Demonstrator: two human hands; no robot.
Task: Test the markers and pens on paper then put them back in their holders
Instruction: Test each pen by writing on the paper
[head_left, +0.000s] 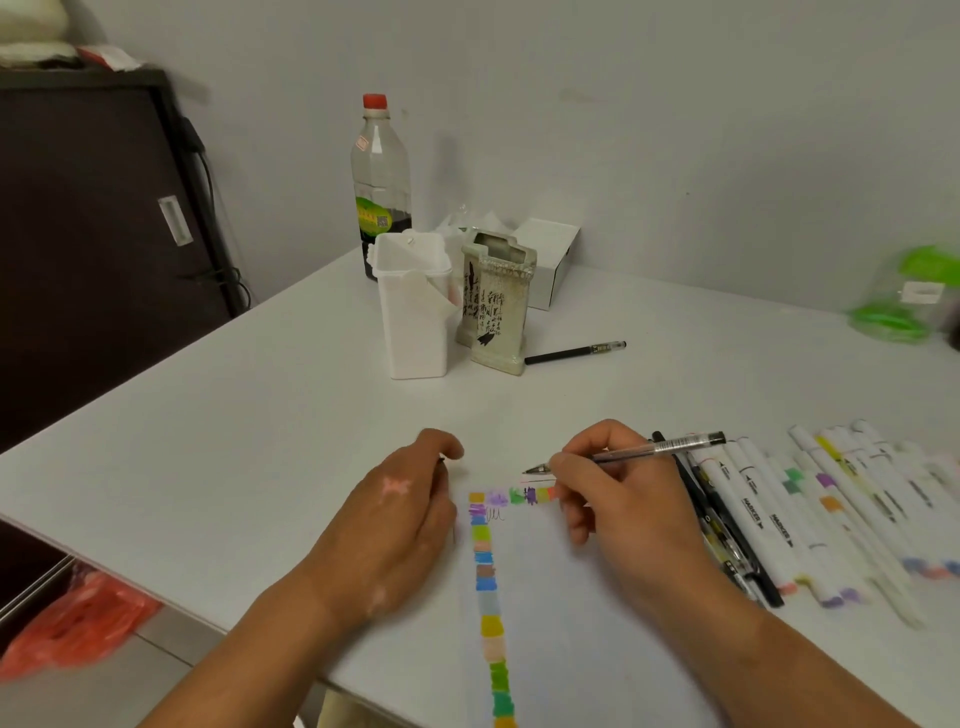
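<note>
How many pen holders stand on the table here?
2. A white plastic holder stands toward the far side of the table, before the bottle; a ceramic holder with black calligraphy stands just right of it. None appears hidden.

Paper (571, 597): near edge cut off by the frame bottom; swatch column (491, 623) runs off with it. Right hand (613, 499) covers the right end of the top swatch row (519, 496). Pen (654, 448) tip: contact with paper too small to tell. Left hand (400, 519), just left of paper: fingertips curled under, small dark bit beside them, identity unclear. Markers (763, 514), right of paper: blurred, count not readable, outermost ones cropped by the frame. Beyond paper: white holder (415, 322) hides the bottle (382, 171) base; holder contents not visible. Green object (904, 296), far right of paper: blurred, cropped.
</note>
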